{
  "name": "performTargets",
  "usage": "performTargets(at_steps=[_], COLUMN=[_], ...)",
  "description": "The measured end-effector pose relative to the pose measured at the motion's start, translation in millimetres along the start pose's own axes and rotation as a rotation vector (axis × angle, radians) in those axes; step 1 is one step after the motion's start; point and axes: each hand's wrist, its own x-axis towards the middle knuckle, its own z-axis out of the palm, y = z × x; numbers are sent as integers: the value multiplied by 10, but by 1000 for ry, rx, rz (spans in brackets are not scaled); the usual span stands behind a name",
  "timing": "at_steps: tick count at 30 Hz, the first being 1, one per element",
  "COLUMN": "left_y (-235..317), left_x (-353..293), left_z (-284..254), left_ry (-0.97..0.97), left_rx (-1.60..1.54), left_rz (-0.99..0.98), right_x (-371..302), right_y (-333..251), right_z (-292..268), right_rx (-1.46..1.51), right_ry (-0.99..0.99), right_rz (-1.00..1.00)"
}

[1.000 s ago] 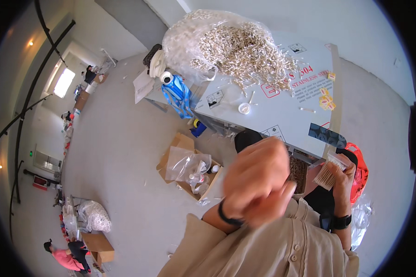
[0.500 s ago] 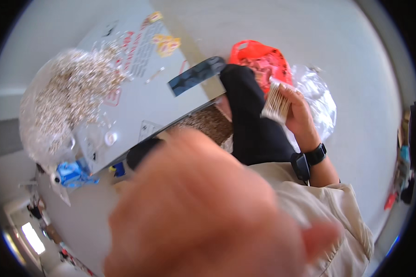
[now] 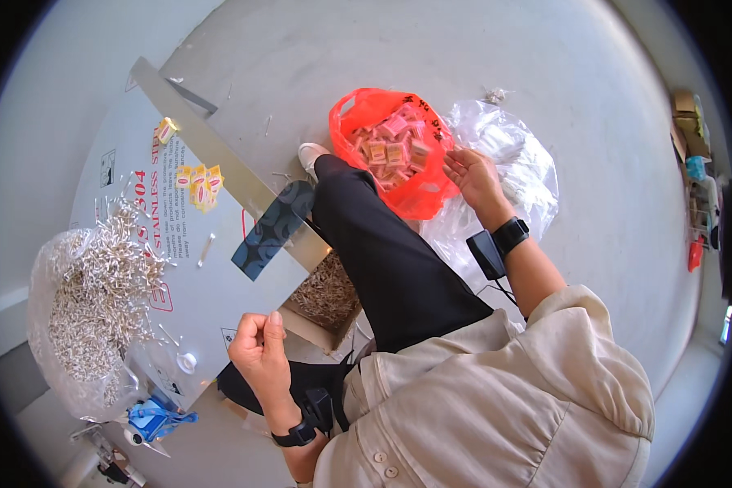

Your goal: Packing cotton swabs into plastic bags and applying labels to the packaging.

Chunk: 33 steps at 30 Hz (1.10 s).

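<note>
Your right hand [image 3: 476, 180] no longer grips the swab pack and now spreads open beside the red plastic bag [image 3: 421, 202] on the floor [image 3: 606, 268]. Your left hand [image 3: 262, 354] has dropped near the table [image 3: 191, 302], curled closed, seemingly empty. Pink packs [image 3: 394, 153] heap inside the bag; its slack rim could fold if your fingers snag it, spilling some.

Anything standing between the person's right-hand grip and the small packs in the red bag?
Only the red bag itself: its right edge lies between the open right-hand grip and the small packs. Its mouth is open, with nothing visible covering the top ones.
</note>
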Motion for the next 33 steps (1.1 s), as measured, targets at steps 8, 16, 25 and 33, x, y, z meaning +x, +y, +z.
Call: performTargets(at_steps=[8, 16, 25, 33], left_y=[-282, -280, -573, -1476], left_x=[253, 213, 63, 262], left_z=[-67, 78, -406, -1487], left_ry=[-92, -257, -151, 321], left_rx=[208, 221, 145, 354], left_rz=[-40, -41, -69, -153], right_x=[-699, -2385, -2882, -2321], right_y=[-308, -342, -92, 326], right_z=[899, 2312, 2637, 2429], right_rx=[-432, -79, 254, -740], right_ry=[-798, -2283, -2135, -1696], right_rz=[-136, -629, -199, -371])
